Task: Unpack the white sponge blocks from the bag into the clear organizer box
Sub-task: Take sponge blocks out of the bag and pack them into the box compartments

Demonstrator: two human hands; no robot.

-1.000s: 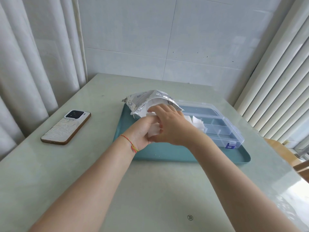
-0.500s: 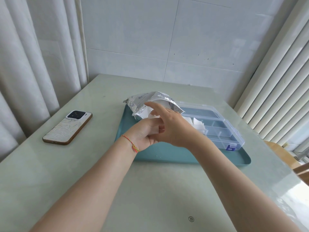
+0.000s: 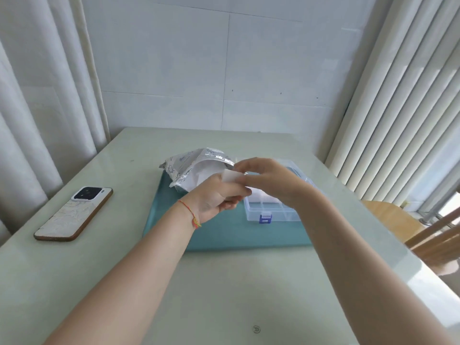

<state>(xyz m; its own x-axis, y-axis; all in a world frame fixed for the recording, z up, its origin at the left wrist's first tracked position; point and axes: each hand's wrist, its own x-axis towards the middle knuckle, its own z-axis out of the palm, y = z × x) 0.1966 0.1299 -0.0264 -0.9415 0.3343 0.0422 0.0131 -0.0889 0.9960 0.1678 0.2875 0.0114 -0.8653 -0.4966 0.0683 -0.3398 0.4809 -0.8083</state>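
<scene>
A crumpled silver bag (image 3: 196, 168) lies open at the back left of a teal tray (image 3: 224, 235). The clear organizer box (image 3: 271, 207), with a blue latch, stands on the tray's right half; white blocks show inside it. Both hands meet above the box's left end. My left hand (image 3: 214, 197) holds a white sponge block (image 3: 230, 176) from below, its fingers curled. My right hand (image 3: 268, 180) pinches the same block from the right with thumb and fingertips.
A phone (image 3: 74, 212) lies face down on the pale green table, left of the tray. Curtains hang at the left, blinds at the right. A wooden chair (image 3: 410, 227) stands beyond the table's right edge.
Both hands have lifted away from the bag's mouth toward the box, and a white sponge block now shows between them. The camera has tilted, shifting the scene.
</scene>
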